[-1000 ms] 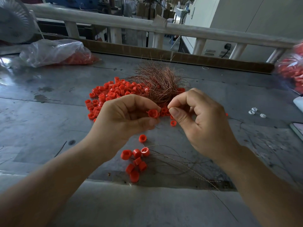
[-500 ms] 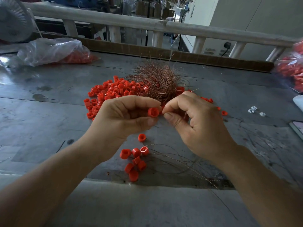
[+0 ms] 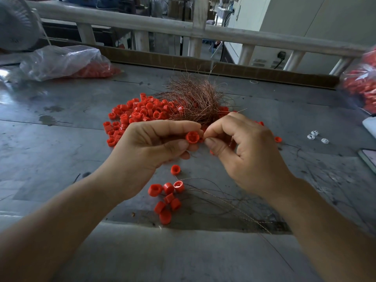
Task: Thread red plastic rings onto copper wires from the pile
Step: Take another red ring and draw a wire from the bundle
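Note:
My left hand [image 3: 150, 147] pinches one red plastic ring [image 3: 192, 137] between thumb and forefinger, its opening facing me. My right hand [image 3: 242, 151] has thumb and forefinger pinched together right beside that ring; the thin wire it holds is too fine to make out. Behind the hands lies a heap of loose red rings [image 3: 140, 115] and a tangled bundle of copper wires [image 3: 195, 100]. Near me, several rings on wires [image 3: 167, 198] lie on the grey table [image 3: 61, 159], their copper strands [image 3: 234, 202] trailing right.
A clear bag of red rings [image 3: 67, 64] lies at the back left, another bag [image 3: 364, 86] at the right edge. Three small white parts [image 3: 315, 137] sit right of my hands. A fan [image 3: 16, 23] stands at far left, a wooden railing [image 3: 183, 29] behind the table.
My right hand moved left, closing the gap to the ring in my left hand; its pinched fingertips now meet the ring. My left hand has stayed in place.

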A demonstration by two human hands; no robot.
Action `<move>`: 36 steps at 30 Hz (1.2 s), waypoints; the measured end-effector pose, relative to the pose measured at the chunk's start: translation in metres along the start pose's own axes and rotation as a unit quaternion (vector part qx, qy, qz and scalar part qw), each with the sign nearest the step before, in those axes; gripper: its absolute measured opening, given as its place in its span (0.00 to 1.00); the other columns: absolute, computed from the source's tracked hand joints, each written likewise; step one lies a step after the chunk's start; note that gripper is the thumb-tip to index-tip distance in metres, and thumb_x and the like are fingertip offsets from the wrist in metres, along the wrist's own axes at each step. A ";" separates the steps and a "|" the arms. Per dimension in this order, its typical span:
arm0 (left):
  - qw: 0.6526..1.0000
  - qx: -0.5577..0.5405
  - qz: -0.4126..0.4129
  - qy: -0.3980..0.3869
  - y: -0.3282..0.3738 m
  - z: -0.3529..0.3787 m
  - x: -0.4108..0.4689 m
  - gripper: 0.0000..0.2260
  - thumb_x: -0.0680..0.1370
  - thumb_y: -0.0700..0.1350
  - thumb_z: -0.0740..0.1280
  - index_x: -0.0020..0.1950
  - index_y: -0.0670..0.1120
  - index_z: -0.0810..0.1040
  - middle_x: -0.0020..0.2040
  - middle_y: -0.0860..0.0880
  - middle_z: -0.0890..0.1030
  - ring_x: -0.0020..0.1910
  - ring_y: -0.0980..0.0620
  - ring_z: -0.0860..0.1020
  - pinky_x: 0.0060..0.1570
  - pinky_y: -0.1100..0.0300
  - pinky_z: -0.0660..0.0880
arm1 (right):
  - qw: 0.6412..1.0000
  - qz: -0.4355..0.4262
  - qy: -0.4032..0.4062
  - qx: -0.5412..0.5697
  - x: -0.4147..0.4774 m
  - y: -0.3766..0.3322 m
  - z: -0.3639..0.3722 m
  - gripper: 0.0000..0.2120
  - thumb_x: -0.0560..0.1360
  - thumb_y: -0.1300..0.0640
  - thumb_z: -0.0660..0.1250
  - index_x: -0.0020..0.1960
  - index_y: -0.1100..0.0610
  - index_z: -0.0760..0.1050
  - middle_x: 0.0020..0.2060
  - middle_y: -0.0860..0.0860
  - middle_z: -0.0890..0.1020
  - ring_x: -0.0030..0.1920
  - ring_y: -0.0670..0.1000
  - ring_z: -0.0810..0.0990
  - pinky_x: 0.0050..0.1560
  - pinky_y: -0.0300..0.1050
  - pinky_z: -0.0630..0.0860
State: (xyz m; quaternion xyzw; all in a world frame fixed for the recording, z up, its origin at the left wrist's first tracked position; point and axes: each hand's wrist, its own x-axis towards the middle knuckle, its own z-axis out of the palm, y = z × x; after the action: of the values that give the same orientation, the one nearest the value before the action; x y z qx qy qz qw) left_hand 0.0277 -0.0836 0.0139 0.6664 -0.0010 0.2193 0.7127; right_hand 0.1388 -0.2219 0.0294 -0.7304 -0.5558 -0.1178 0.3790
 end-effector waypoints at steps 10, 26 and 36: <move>1.000 0.006 -0.003 0.006 -0.001 -0.003 0.000 0.14 0.62 0.45 0.70 0.46 0.54 0.84 0.41 0.49 0.85 0.40 0.53 0.82 0.44 0.64 0.78 | 1.000 -0.004 0.010 0.022 0.000 -0.002 -0.002 0.02 0.71 0.62 0.65 0.41 0.59 0.77 0.34 0.39 0.71 0.36 0.38 0.71 0.39 0.25 0.65; 1.000 -0.018 0.005 -0.010 -0.001 -0.001 0.000 0.14 0.62 0.42 0.71 0.47 0.52 0.84 0.42 0.51 0.85 0.42 0.55 0.83 0.42 0.67 0.77 | 1.000 0.001 0.004 0.031 0.000 -0.002 -0.001 0.03 0.71 0.62 0.65 0.40 0.59 0.77 0.34 0.45 0.75 0.35 0.39 0.72 0.38 0.26 0.66; 1.000 -0.020 0.004 -0.020 0.000 0.000 0.000 0.14 0.64 0.40 0.71 0.48 0.52 0.84 0.43 0.50 0.85 0.44 0.54 0.83 0.42 0.67 0.77 | 0.999 0.008 0.005 0.031 -0.001 -0.004 0.000 0.03 0.70 0.61 0.66 0.39 0.60 0.77 0.34 0.46 0.76 0.35 0.44 0.73 0.38 0.27 0.67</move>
State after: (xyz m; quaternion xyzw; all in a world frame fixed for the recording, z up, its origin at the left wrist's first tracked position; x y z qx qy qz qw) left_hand 0.0276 -0.0833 0.0141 0.6561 -0.0225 0.2091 0.7248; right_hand 0.1349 -0.2226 0.0309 -0.7219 -0.5515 -0.1015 0.4056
